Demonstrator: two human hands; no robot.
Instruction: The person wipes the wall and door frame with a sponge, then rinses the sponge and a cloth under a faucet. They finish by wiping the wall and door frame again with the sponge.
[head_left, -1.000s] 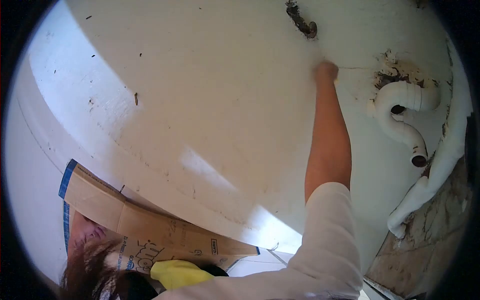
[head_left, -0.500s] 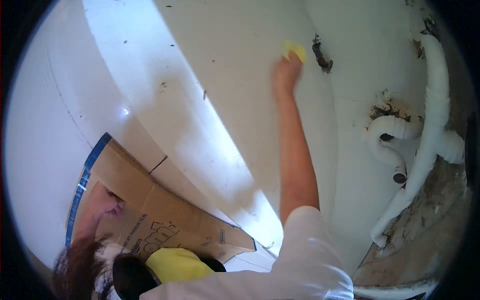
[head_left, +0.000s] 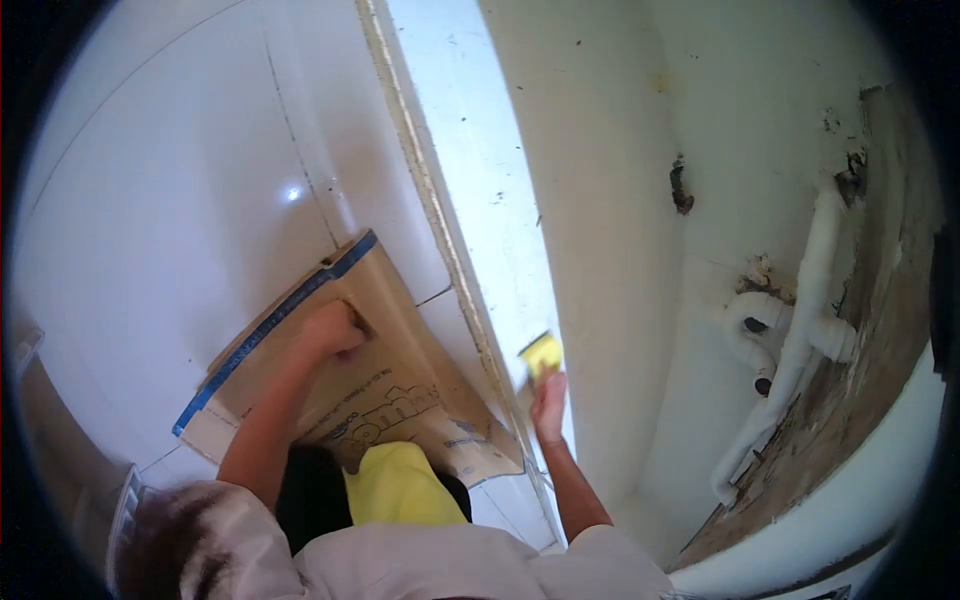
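Observation:
My right hand point(head_left: 548, 405) is closed on a yellow sponge point(head_left: 543, 354), which touches the brightly lit white ledge point(head_left: 490, 180) of the cabinet. My left hand point(head_left: 336, 328) rests on a flattened cardboard sheet point(head_left: 390, 320) with blue tape along its edge. The fingers of my left hand look curled against the cardboard, and what they hold, if anything, is hidden. A yellow cloth point(head_left: 402, 485) lies across my lap, over the lower part of the cardboard.
White drain pipes point(head_left: 800, 310) with a curved trap run along the right side. The wall has a dark hole point(head_left: 681, 185) and broken patches. White floor tiles point(head_left: 180, 180) spread on the left. A white rack point(head_left: 124, 520) stands at the lower left.
My right hand has come down and back with the sponge, from the cabinet's inner surface to the ledge. The view has shifted, and my left forearm now shows more fully.

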